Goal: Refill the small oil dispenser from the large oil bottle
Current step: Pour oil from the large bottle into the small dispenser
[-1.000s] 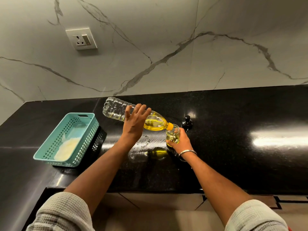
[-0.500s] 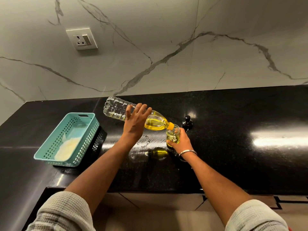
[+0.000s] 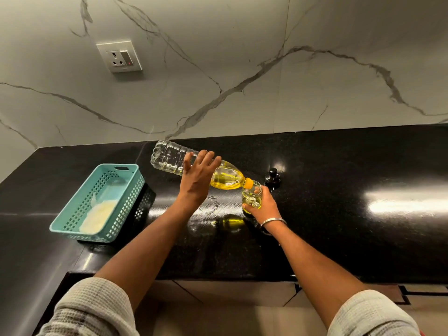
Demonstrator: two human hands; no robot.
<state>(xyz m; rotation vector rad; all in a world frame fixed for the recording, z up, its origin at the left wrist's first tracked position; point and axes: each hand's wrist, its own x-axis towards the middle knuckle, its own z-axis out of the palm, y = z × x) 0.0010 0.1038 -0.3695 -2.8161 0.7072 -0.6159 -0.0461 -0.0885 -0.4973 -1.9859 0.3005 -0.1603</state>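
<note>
My left hand (image 3: 197, 177) grips the large clear oil bottle (image 3: 169, 158) round its middle and holds it tipped almost flat, base up to the left. Yellow oil pools in its shoulder, and its orange neck (image 3: 248, 183) sits at the mouth of the small glass dispenser (image 3: 252, 195). That dispenser stands upright on the black counter (image 3: 339, 166), with a little oil in its bottom. My right hand (image 3: 263, 206) wraps round its right side and holds it steady. The dispenser's black cap (image 3: 272, 177) lies on the counter just behind it.
A teal plastic basket (image 3: 72, 221) with a pale cloth inside sits on the counter to the left. A marble wall with a power socket (image 3: 120, 57) rises behind. The counter's front edge runs below my forearms.
The bottle's base has tilted up very slightly. Both hands stay where they were.
</note>
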